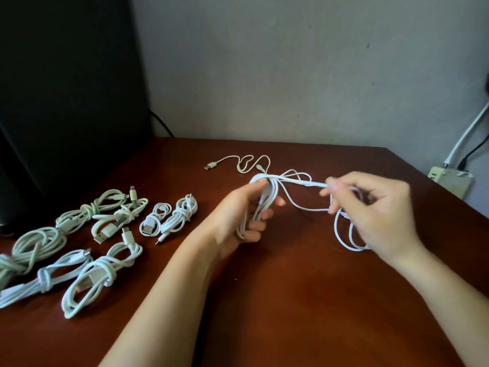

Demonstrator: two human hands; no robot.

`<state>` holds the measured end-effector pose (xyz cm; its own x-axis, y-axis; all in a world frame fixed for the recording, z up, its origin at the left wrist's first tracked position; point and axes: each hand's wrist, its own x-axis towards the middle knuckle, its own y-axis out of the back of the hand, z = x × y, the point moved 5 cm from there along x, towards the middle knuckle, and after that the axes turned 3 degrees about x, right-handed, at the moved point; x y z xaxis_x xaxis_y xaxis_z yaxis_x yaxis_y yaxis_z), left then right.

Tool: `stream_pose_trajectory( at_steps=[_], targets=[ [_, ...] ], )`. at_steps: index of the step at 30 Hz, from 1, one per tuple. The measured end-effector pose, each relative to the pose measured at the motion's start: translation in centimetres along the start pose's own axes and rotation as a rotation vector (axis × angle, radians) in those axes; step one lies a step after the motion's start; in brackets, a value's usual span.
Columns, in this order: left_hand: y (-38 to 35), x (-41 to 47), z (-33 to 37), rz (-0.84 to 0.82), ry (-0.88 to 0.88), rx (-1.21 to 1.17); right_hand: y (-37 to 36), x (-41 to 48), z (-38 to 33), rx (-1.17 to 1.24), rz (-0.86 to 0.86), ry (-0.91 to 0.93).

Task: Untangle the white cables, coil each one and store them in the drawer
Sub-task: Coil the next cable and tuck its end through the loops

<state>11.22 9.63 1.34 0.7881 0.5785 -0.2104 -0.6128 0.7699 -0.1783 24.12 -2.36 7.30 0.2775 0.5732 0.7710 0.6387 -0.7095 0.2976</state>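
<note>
My left hand [247,211] grips a bundle of looped white cable [270,193] above the brown table [277,300]. My right hand [375,210] pinches the same cable's free strand, stretched taut between both hands, with more loops [344,234] hanging below it onto the table. A thinner white cable [246,165] with a USB plug lies loose behind my hands. Several coiled and knotted white cables [105,234] lie in rows at the left of the table. No drawer is in view.
A black monitor or panel [66,102] stands at the back left against the grey wall. A power strip [449,178] with plugged leads sits off the table's right rear corner. The table's right edge runs diagonally near my right hand.
</note>
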Motion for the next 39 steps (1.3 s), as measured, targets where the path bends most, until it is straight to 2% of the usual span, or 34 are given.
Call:
stream_pose_trajectory(
  at_steps=[3,6,10,18,23,28,39],
  targets=[
    [0.0,-0.1,0.3,0.014,-0.016,-0.148,-1.6,-1.0,-0.9,-0.233,-0.088,0.210],
    [-0.6,-0.2,0.5,-0.004,-0.049,-0.254,-3.1,-1.9,-0.7,-0.336,-0.114,0.278],
    [-1.3,-0.2,0.8,-0.031,-0.058,-0.285,-4.0,-2.4,-0.2,-0.364,-0.174,0.210],
    [-2.1,-0.1,0.4,-0.050,-0.072,-0.081,-4.4,-2.8,1.5,-0.503,-0.336,0.060],
    [-1.8,0.0,0.2,0.007,-0.178,0.006,-4.5,-2.9,1.8,-0.518,-0.340,0.055],
    [-0.9,0.3,0.0,0.126,-0.235,0.068,-4.6,-2.8,0.6,-0.589,-0.327,0.155],
    [1.1,0.1,1.2,0.327,-0.424,-0.043,-2.6,-1.1,1.9,-0.505,-0.223,0.129]
  ],
)
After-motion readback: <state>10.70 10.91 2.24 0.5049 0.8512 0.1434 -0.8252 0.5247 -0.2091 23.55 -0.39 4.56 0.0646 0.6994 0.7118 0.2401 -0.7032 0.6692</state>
